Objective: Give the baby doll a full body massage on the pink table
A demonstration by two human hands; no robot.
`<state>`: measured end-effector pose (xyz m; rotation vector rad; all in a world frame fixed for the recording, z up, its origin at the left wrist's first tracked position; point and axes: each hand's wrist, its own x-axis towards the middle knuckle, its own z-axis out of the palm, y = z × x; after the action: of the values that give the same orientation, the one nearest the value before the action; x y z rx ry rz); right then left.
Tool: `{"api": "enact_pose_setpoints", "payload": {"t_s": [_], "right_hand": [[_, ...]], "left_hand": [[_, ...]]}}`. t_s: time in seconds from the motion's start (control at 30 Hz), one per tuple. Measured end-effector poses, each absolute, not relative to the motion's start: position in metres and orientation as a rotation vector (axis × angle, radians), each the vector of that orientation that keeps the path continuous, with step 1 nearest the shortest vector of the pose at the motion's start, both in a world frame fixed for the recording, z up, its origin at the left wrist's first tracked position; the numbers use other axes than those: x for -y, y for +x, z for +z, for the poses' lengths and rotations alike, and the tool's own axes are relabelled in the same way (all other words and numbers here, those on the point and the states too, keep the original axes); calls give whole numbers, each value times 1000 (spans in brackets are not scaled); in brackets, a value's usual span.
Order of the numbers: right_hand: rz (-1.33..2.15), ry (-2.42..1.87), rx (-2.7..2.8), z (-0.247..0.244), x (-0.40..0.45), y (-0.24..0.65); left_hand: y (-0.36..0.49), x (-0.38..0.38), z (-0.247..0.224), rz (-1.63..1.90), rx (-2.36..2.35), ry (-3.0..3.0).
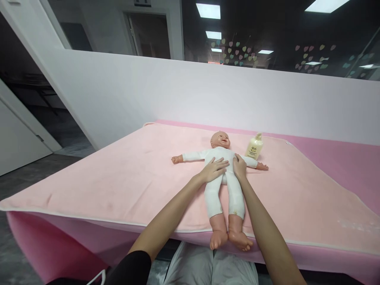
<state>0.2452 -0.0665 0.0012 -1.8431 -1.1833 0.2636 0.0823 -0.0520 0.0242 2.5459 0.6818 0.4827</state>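
A baby doll [220, 153] with a white cloth body lies on its back, its head away from me, arms spread and feet at the near table edge. My left hand [214, 170] rests flat on the doll's belly with its fingers stretched out. Against the right side of the doll's torso is my right hand [239, 166]; its fingers lie along the body and are not wrapped round it. A pale yellow pump bottle [254, 147] stands beyond the doll's outstretched arm on the right.
A pink blanket [118, 174] covers the table, over a darker pink cloth [338, 162]. Behind it rises a white partition [190, 95] with dark glass above. A door [22, 130] is at the far left.
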Motion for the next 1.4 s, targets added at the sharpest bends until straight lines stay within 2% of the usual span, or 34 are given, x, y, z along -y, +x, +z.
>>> {"api": "enact_pose_setpoints", "payload": {"t_s": [0.13, 0.3, 0.4, 0.53, 0.6, 0.73, 0.83, 1.03, 1.17, 1.3, 1.4], "right_hand": [[188, -1732, 1170, 14, 71, 234], [131, -1540, 1785, 25, 81, 205], [141, -1692, 2091, 25, 82, 195], [151, -2002, 2034, 22, 76, 200], [158, -2069, 1946, 22, 72, 206], [229, -2098, 1823, 17, 66, 221], [277, -2059, 1691, 9, 64, 232], [352, -1864, 1422, 1, 61, 243], [413, -1791, 1195, 16, 67, 233], [420, -1572, 1646, 30, 79, 208], [338, -1653, 2032, 32, 85, 196]], "left_hand": [[84, 38, 17, 505, -974, 2481], [76, 21, -2, 746, -1362, 2271], [68, 17, -8, 1092, -1496, 2198], [63, 28, 3, 1362, -1307, 2230], [65, 39, 13, 1294, -1121, 2344], [76, 62, 26, 909, -655, 2549], [82, 68, 26, 726, -501, 2537], [83, 53, 21, 500, -787, 2550], [77, 36, 11, 553, -1095, 2439], [69, 21, -2, 646, -1367, 2318], [66, 16, -10, 689, -1436, 2359]]}}
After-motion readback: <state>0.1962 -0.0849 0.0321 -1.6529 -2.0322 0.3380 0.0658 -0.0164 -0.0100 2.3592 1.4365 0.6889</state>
